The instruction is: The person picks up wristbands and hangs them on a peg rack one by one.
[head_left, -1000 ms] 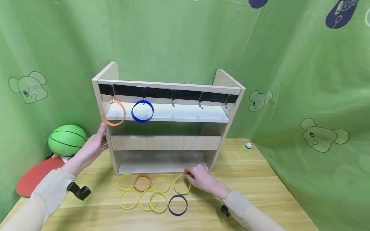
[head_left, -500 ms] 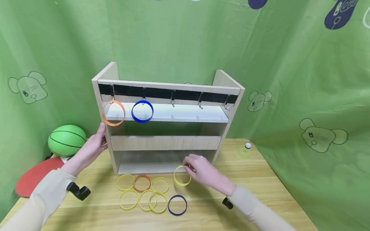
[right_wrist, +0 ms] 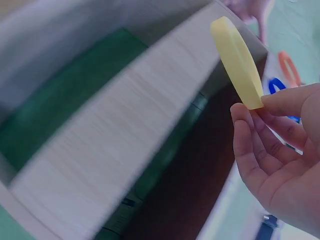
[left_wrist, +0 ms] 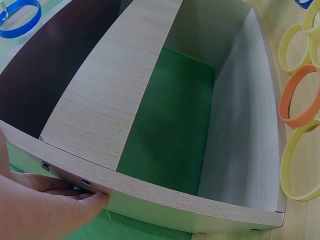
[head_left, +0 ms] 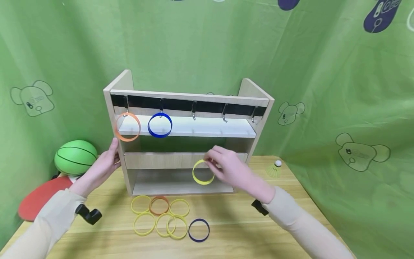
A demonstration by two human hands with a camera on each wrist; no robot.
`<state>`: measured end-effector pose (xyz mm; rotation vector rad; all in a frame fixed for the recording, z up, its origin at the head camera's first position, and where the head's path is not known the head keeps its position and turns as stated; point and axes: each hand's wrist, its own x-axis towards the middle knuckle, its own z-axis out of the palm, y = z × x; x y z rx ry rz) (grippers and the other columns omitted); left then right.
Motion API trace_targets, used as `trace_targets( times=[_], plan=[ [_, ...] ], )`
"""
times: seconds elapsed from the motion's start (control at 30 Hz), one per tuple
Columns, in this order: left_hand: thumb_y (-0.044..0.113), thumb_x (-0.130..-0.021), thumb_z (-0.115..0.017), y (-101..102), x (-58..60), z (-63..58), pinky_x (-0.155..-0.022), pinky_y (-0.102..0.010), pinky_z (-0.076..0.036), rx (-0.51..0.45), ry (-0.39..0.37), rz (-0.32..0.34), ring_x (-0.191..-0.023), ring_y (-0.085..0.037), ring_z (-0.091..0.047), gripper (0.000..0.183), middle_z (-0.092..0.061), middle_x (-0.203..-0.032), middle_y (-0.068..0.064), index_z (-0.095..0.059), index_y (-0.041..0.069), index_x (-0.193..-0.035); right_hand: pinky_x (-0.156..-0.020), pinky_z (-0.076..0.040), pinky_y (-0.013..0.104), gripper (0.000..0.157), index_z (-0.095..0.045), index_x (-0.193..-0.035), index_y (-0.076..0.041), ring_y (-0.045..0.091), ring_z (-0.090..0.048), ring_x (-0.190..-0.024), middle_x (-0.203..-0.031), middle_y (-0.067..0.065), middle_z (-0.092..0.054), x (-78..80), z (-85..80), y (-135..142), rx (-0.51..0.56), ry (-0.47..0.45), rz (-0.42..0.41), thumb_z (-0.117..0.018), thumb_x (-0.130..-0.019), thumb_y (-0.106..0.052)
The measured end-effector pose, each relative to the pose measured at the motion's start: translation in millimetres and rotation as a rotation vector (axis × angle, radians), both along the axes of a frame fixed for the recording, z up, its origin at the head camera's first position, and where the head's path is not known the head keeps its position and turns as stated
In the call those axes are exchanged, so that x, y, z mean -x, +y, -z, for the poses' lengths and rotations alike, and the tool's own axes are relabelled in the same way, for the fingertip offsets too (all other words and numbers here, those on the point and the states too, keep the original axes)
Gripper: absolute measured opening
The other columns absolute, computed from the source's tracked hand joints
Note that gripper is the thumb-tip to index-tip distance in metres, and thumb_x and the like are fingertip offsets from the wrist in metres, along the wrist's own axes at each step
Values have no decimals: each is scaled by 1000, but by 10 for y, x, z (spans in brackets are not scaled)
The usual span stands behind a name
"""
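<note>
A yellow wristband (head_left: 203, 172) hangs upright in my right hand (head_left: 231, 171), in front of the rack's middle board. Thumb and fingertips pinch its edge, as the right wrist view shows. My left hand (head_left: 100, 169) rests against the outer left side of the wooden rack (head_left: 185, 160), its fingers touching the panel. On the rack's hooks hang an orange wristband (head_left: 118, 135) at far left and a blue wristband (head_left: 159, 135) beside it. Before the rack lie several yellow wristbands (head_left: 144, 234), an orange-red wristband (head_left: 159, 214) and a dark blue wristband (head_left: 199, 240).
Three metal hooks (head_left: 224, 114) to the right bear nothing. Left of the rack are a green ball (head_left: 76, 157) and a red paddle (head_left: 40, 199). A shuttlecock (head_left: 275, 169) lies to the right on the wooden table (head_left: 258, 233). Green curtain surrounds it.
My right hand has lifted the yellow wristband off the table and carried it up to the middle board's height. The left hand has stayed on the rack's side.
</note>
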<state>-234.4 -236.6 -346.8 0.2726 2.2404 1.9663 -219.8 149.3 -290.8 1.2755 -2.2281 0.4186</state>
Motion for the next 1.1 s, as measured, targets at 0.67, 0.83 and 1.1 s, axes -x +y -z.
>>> trace_targets(
  times=[0.67, 0.83, 1.1],
  plan=[
    [68, -98, -10, -6, -7, 3, -126, -58, -8, -2, 16, 3, -152, -47, -6, 95, -4, -162, -35, 3, -7, -155, -66, -58, 24, 6, -68, -91, -1, 15, -62, -74, -86, 9, -69, 170, -971, -264, 148, 161, -84, -64, -90, 3],
    [68, -98, -10, -8, -6, 4, -126, -59, -7, -4, 21, 3, -152, -48, -6, 95, -3, -162, -35, 4, -7, -155, -69, -56, 24, 4, -68, -91, -2, 15, -61, -76, -87, 8, -69, 243, -1015, -306, 132, 129, -37, -64, -92, -1],
    [68, -98, -10, -14, 4, 21, -126, -59, -7, 1, 15, 1, -152, -48, -5, 96, -2, -162, -34, 5, -7, -155, -70, -58, 27, 5, -67, -92, -2, 18, -63, -77, -85, 8, -66, 316, -943, -348, 59, 182, 7, -63, -92, 0]
  ],
)
